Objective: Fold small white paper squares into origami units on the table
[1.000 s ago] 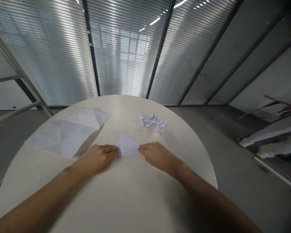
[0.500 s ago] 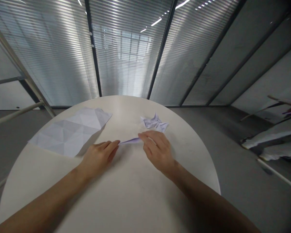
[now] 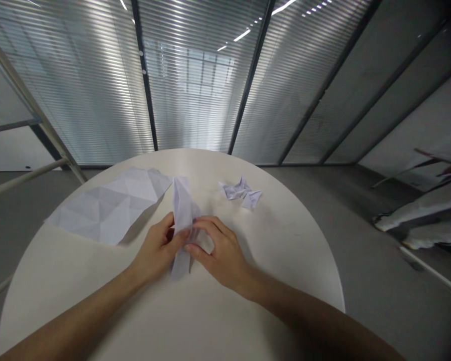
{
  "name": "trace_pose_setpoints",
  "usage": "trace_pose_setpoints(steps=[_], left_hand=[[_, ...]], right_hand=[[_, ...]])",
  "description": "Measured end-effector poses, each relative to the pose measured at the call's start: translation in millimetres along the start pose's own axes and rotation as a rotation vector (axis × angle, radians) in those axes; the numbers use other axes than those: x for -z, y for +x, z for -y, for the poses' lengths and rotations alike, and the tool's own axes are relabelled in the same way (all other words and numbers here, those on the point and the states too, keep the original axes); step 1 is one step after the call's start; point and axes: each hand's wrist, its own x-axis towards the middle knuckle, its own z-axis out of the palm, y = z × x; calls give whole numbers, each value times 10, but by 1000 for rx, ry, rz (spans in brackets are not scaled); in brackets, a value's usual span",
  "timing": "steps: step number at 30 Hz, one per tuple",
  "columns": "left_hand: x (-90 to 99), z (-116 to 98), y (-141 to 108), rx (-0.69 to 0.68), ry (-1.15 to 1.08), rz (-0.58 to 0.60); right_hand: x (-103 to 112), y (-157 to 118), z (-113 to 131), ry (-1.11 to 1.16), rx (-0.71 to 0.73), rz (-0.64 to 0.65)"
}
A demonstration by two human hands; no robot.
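A folded strip of white paper point(image 3: 182, 208) stands lengthwise, away from me, above the middle of the round table. My left hand point(image 3: 158, 246) grips its left side, thumb across the front. On the right side, my right hand point(image 3: 220, 253) pinches the paper's edge between thumb and fingers. A large creased sheet point(image 3: 110, 205) lies at the table's left. Behind my right hand rests a small folded paper shape with several points point(image 3: 241, 192).
The round white table point(image 3: 195, 321) fills the lower middle. Beyond it are glass panels with blinds point(image 3: 195, 100). A metal frame point(image 3: 26, 178) stands at the left. At the far right are a person's light trouser legs point(image 3: 424, 210).
The folded paper has turned from lying flat between my hands to pointing away from me, its broad side showing. My right hand has moved left and nearer, close to my left hand.
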Motion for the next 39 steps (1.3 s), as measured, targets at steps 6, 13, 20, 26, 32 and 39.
trace_pose_setpoints(steps=[6, 13, 20, 26, 32, 39], left_hand=[[-22, -7, -19, -52, 23, 79], [-3, 103, 6, -79, 59, 101], [18, 57, 18, -154, 252, 40], [24, 4, -13, -188, 424, -76], [36, -33, -43, -197, 592, -295], [80, -24, -47, -247, 600, -433]], right_hand=[[-36, -4, -25, 301, -165, 78], [-99, 12, -99, 541, -285, 70], [-121, 23, -160, 477, -331, 0], [-59, 58, -196, 236, -340, -107], [-26, 49, -176, 124, -313, -221], [74, 49, -170, 102, -244, -273]])
